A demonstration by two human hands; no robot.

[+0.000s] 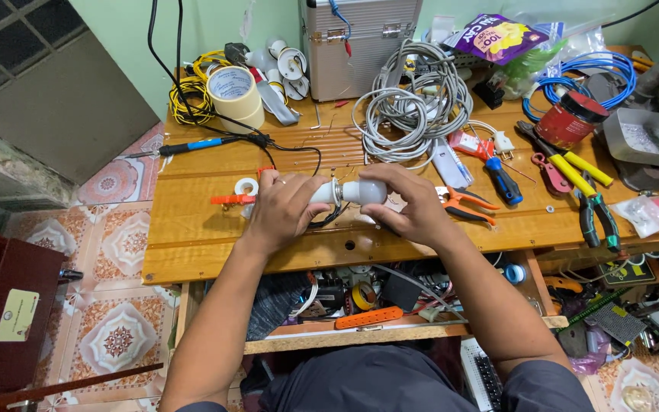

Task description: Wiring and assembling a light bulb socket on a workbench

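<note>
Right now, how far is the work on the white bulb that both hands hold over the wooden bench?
Done: tools lie out, such as the orange-handled pliers and the blue screwdriver. In hand: the left hand and the right hand grip the white plastic bulb at its two ends, above the wooden bench. Left: I cannot tell whether the bulb is being opened or closed, so nothing looks finished.

the left hand (pixel 280 210) covers one end of the white bulb-shaped piece (pixel 360 191), and the right hand (pixel 413 210) hides its far end and underside, so its full shape cannot be told. the grey metal case (pixel 360 46) is cut off by the top edge. the grey tray (pixel 646 141) runs off the right edge. items on the lower shelf (pixel 360 305) are too jumbled to tell apart.
</note>
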